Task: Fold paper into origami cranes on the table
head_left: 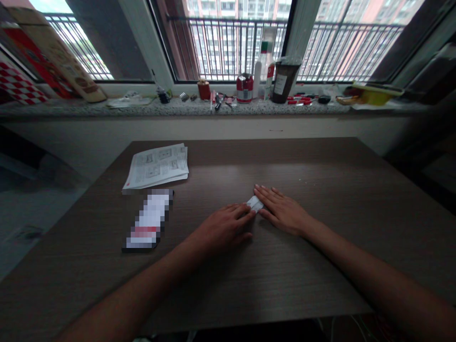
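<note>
Matt wood-grain table (320, 266), white paper (255, 203)

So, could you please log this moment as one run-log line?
left hand: flat, fingertips on small white paper | right hand: flat, fingers against same paper | table: printed sheets at far left

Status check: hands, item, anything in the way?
Flat down: left hand, right hand; fingertips on small white folded paper. Off left, apart: printed sheets, dark flat object.
</note>
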